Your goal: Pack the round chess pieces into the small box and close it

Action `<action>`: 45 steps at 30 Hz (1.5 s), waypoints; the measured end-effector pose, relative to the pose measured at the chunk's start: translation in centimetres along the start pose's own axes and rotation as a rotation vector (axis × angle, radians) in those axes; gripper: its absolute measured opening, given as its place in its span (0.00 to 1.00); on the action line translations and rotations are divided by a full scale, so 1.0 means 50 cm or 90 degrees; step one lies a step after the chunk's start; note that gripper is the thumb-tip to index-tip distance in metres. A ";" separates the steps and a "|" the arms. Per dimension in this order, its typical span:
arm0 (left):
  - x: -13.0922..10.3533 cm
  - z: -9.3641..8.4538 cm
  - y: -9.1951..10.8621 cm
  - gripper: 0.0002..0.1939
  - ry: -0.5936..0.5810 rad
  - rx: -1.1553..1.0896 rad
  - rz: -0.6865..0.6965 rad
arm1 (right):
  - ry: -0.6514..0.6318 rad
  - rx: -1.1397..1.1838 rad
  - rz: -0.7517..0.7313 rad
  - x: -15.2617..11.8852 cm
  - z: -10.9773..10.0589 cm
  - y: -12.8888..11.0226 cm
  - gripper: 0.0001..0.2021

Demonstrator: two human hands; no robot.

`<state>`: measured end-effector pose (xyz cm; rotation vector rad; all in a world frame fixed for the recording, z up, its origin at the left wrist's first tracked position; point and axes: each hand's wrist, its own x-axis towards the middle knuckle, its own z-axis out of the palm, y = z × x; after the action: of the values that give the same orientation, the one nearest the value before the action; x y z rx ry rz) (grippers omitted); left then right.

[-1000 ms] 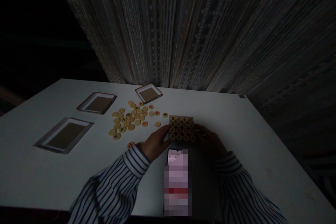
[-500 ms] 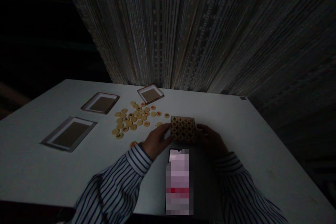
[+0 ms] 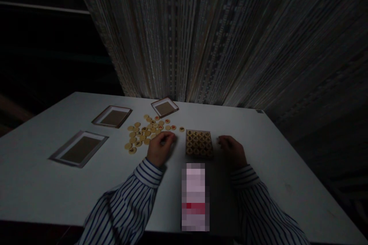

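Note:
A square box (image 3: 199, 156) lies on the table in front of me, filled with rows of round wooden Chinese chess pieces (image 3: 198, 139) with dark characters. Left of it, apart from the box, is my left hand (image 3: 159, 149). Its fingers are curled in to the thumb, and anything between the tips is hidden. My right hand (image 3: 233, 150) rests just right of the box, not touching it, fingers loosely bent and slightly apart, holding nothing visible. Loose Chinese chess pieces (image 3: 143, 138) are scattered beyond my left hand, several face down, others with red or dark characters.
On the white table (image 3: 276, 176), a shallow box lid or tray (image 3: 165, 107) sits at the back, with another tray (image 3: 112, 116) and a larger one (image 3: 79, 148) at the left. A phone (image 3: 194, 195) with a lit, blurred screen lies near me. A string curtain (image 3: 184, 46) hangs behind.
Both hands have come off the box of chess pieces. My left hand has moved left and covers some loose pieces; my right has shifted slightly away. The camera view has tilted a little.

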<state>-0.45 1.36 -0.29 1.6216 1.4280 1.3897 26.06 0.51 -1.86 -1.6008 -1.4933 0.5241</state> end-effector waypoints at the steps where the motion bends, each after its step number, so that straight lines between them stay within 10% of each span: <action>1: 0.001 -0.001 0.001 0.10 0.003 -0.006 -0.002 | 0.004 0.012 0.005 0.001 -0.001 0.001 0.17; 34: 0.039 -0.158 0.086 0.15 -0.031 0.111 0.013 | 0.023 0.004 -0.116 0.036 -0.041 -0.146 0.19; 45: 0.081 -0.182 0.044 0.11 -0.038 0.120 0.009 | -0.049 0.012 -0.164 0.117 -0.012 -0.194 0.13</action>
<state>-8.57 2.63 5.77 1.7777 1.5551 1.2349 21.94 5.02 7.71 -1.3600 -1.7163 0.4560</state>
